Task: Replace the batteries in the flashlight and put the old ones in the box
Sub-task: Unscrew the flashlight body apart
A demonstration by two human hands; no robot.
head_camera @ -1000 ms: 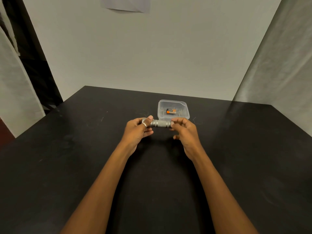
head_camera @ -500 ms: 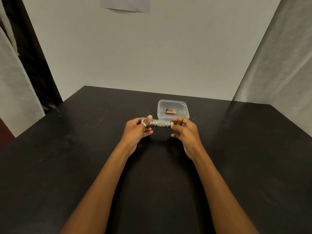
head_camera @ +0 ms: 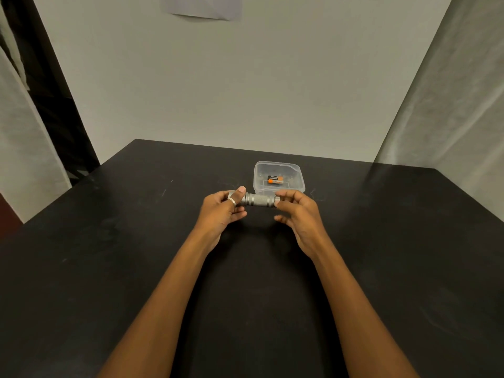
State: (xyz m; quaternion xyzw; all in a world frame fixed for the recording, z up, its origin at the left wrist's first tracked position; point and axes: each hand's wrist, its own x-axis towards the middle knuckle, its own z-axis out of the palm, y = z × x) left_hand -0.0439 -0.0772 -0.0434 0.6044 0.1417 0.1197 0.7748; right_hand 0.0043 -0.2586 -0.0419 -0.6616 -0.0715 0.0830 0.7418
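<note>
Your left hand (head_camera: 222, 211) clamps the flashlight (head_camera: 257, 200) level, bracing it | right hand (head_camera: 298, 211) pinches its end cap to twist | battery (head_camera: 275, 180) sits in box (head_camera: 294, 188)

Knurled, matt grey metal cylinder flashlight (head_camera: 258, 200), clear glossy plastic square box (head_camera: 278, 168), matt, faintly scuffed black tabletop (head_camera: 109, 268), and a smooth silver metal ring (head_camera: 232, 200).

A matte black worktop (head_camera: 109, 282) with faint scuffs runs back to a plain pale wall (head_camera: 245, 91). A sheet of paper (head_camera: 200, 6) hangs high on it. Grey fabric panels (head_camera: 450, 105) flank both sides, dimly lit.
</note>
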